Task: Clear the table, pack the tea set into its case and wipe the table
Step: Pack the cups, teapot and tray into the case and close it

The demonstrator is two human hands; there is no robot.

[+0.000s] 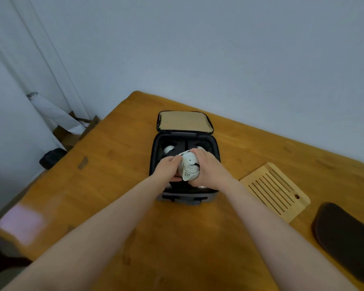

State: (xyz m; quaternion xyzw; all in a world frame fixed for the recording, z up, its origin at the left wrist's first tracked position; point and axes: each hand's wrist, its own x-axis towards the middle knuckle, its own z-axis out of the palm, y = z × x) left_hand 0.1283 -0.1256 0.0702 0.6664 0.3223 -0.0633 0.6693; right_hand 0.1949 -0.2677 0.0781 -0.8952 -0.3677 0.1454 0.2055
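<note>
While both arms reach out over the wooden table, the left hand and right hand clasp a white teapot from either side above the open case, its perforated spout toward the near edge; two white cups sit in far compartments.

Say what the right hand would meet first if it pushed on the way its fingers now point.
The right hand points up-left across the open case; beyond the white teapot it already grips, it would probably meet the left hand, though depth is unclear.
</note>
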